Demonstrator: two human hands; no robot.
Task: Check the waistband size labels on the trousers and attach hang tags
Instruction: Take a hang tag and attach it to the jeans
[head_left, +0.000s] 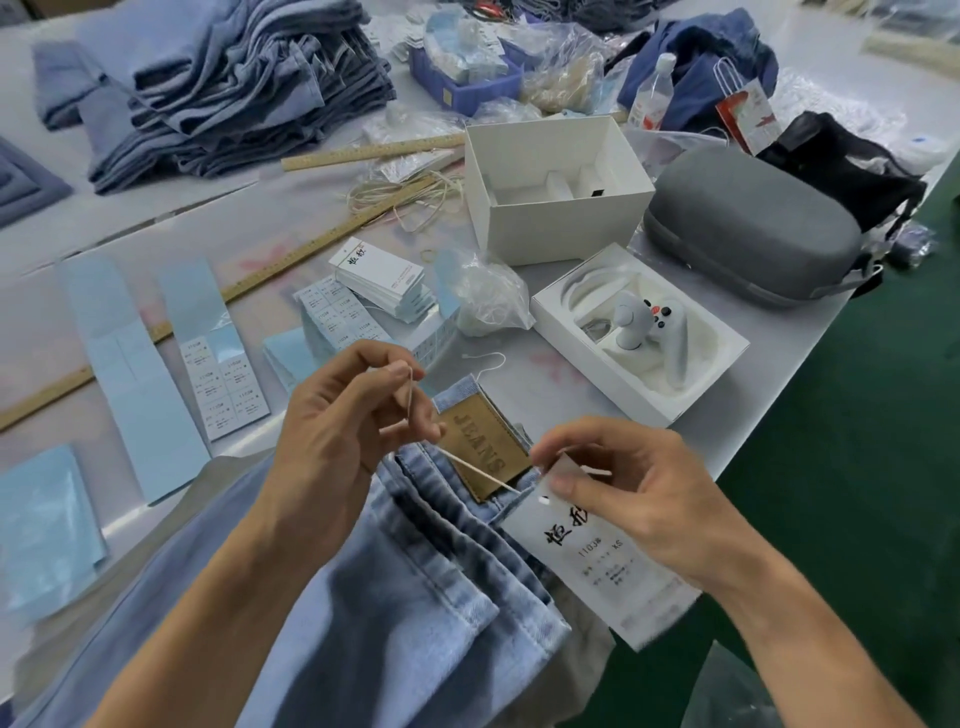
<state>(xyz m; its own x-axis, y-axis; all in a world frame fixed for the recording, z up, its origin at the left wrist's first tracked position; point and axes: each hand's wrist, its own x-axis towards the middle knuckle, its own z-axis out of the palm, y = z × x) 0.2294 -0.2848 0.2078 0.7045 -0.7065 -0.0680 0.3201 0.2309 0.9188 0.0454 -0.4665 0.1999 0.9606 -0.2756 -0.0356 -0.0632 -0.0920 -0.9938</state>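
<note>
Left hand grip pinches a thin cream string between thumb and fingertips, pulled taut toward the right. Right hand grip pinches the top of a white rectangular paper hang tag with black characters, near its punched hole. String runs across the brown leather "JEANS" patch on the waistband of light blue denim trousers lying on the grey surface. Stack of white spare tags sits further back, open white cardboard box beyond.
</note>
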